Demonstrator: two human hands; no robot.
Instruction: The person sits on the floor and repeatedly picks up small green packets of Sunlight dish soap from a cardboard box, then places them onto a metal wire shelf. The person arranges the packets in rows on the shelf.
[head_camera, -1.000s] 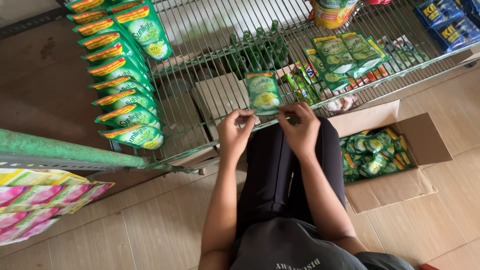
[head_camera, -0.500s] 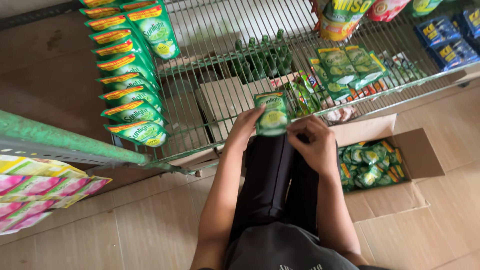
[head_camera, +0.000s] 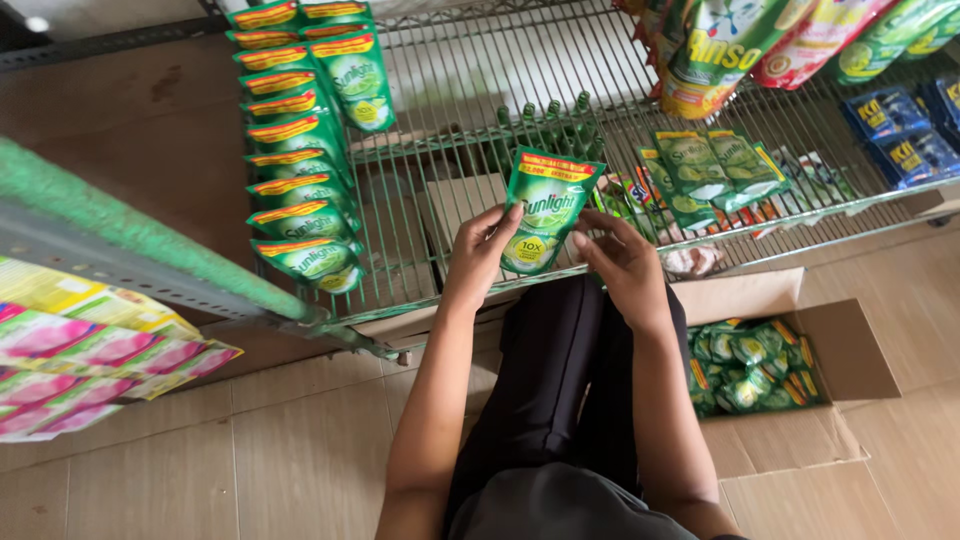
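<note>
Both my hands hold one green refill pouch (head_camera: 546, 205) upright in front of the wire shelf (head_camera: 470, 110). My left hand (head_camera: 482, 255) grips its left edge and lower corner. My right hand (head_camera: 622, 258) pinches its right edge. A standing row of the same green pouches (head_camera: 300, 170) fills the shelf's left side. Two more green pouches (head_camera: 715, 165) lie flat on the shelf to the right.
An open cardboard box (head_camera: 790, 400) with several green pouches sits on the floor at my right. Blue packets (head_camera: 905, 135) lie at the shelf's far right, hanging sachets (head_camera: 720, 40) above. A green shelf rail (head_camera: 120, 235) and pink packets (head_camera: 80, 365) are at left.
The pouch has been raised from low over my lap to upright in front of the shelf, and both hands have shifted to its side edges.
</note>
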